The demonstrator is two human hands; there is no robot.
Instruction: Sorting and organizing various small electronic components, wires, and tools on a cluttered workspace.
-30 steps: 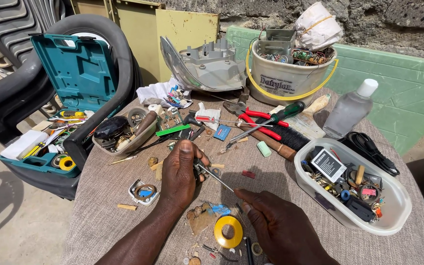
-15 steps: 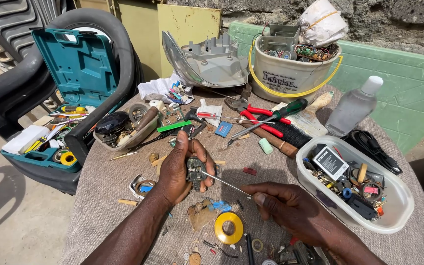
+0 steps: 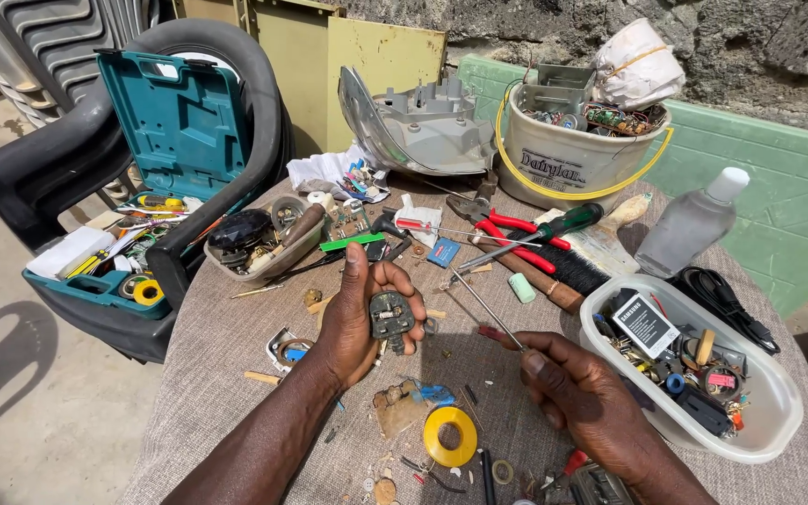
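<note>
Left hand: my left hand grips a dark plug, held up over the table.
Right hand: my right hand pinches a thin screwdriver, tip angled up and away from the plug.
Nearby: a yellow tape roll lies between my wrists; a white tub of parts sits beside my right hand.

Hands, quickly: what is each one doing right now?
Left hand: closed around a dark electrical plug.
Right hand: closed on a thin screwdriver.

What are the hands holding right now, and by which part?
The left hand cups an opened electrical plug around its body. The right hand pinches a thin screwdriver at its red handle end.
</note>
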